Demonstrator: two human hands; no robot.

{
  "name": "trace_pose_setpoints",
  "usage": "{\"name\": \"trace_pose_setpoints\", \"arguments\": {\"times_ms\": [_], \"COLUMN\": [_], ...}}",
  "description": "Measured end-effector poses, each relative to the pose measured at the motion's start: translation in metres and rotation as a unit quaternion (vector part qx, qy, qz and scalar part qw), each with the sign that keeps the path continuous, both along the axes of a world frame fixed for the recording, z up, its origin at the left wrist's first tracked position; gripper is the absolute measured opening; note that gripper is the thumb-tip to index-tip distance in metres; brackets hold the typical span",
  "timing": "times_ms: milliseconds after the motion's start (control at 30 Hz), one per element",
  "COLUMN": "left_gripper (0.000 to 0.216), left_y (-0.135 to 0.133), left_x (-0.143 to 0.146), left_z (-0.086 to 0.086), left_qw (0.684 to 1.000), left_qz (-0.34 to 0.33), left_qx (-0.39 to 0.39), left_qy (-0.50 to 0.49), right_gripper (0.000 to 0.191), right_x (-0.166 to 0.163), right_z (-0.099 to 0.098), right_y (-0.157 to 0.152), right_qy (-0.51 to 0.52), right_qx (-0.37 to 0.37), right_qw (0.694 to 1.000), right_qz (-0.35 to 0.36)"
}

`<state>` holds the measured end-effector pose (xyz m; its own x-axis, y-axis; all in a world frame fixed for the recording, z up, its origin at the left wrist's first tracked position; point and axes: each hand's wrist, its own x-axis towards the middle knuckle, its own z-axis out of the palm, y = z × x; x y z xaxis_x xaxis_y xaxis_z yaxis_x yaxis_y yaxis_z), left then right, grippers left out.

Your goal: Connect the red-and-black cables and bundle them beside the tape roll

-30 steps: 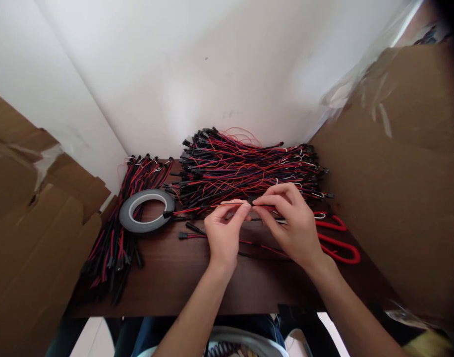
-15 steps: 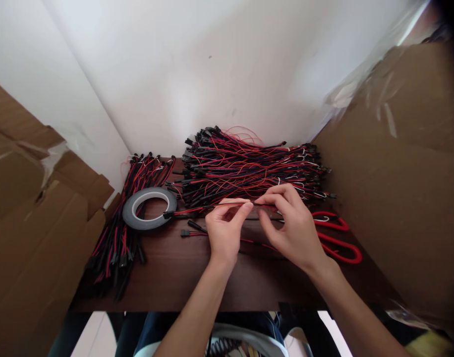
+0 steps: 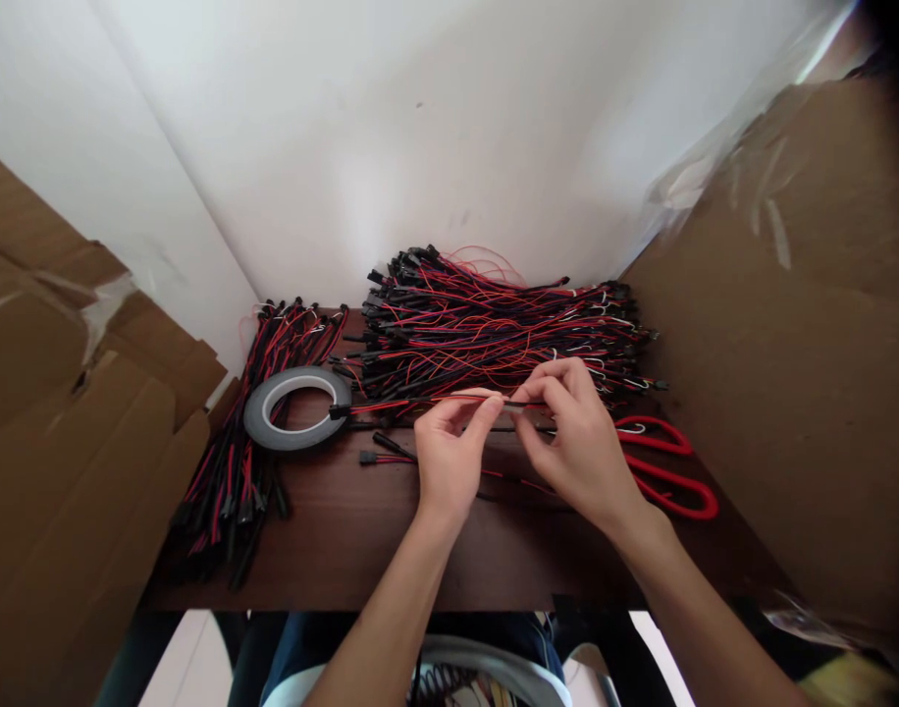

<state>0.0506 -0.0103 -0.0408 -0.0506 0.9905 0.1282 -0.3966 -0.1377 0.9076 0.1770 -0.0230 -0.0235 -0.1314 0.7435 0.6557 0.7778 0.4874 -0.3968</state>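
My left hand (image 3: 449, 457) and my right hand (image 3: 571, 442) meet over the dark wooden table (image 3: 346, 550). Both pinch one thin red and black wire (image 3: 391, 404) between thumb and forefinger. The wire stretches left from my fingers and ends in a black connector near the tape roll. A big pile of red and black wires (image 3: 494, 329) lies right behind my hands, against the wall. Another loose wire (image 3: 380, 458) lies on the table under my left hand.
A grey tape roll (image 3: 296, 408) lies left of my hands. A second wire bundle (image 3: 243, 462) runs down the table's left side. Red-handled scissors (image 3: 666, 466) lie to the right. Cardboard sheets (image 3: 788, 324) stand on both sides, a white wall behind.
The hands stay pinched on the wire; the fingertips have drawn slightly closer. The wire's left connector end has shifted a little to the right. The view has drifted slightly.
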Motion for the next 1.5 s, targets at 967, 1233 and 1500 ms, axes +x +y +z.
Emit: {"name": "trace_pose_setpoints", "arguments": {"times_ms": [967, 1233, 1500], "left_gripper": [0.004, 0.007, 0.009], "left_y": [-0.0006, -0.0006, -0.0028], "left_x": [0.0027, 0.0027, 0.0014], "left_z": [-0.0012, -0.0061, -0.0041], "left_qw": [1.0, 0.997, 0.99], "left_qz": [0.018, 0.027, 0.033], "left_qx": [0.009, 0.043, 0.076], "left_qy": [0.009, 0.06, 0.117], "right_gripper": [0.005, 0.004, 0.006], "right_x": [0.0018, 0.0, 0.0007], "right_z": [-0.0026, -0.0032, 0.0013], "right_y": [-0.0048, -0.0058, -0.0075], "right_qy": [0.123, 0.165, 0.25], "right_qx": [0.002, -0.039, -0.099], "right_qw": [0.992, 0.985, 0.963], "right_qz": [0.026, 0.023, 0.013]}}
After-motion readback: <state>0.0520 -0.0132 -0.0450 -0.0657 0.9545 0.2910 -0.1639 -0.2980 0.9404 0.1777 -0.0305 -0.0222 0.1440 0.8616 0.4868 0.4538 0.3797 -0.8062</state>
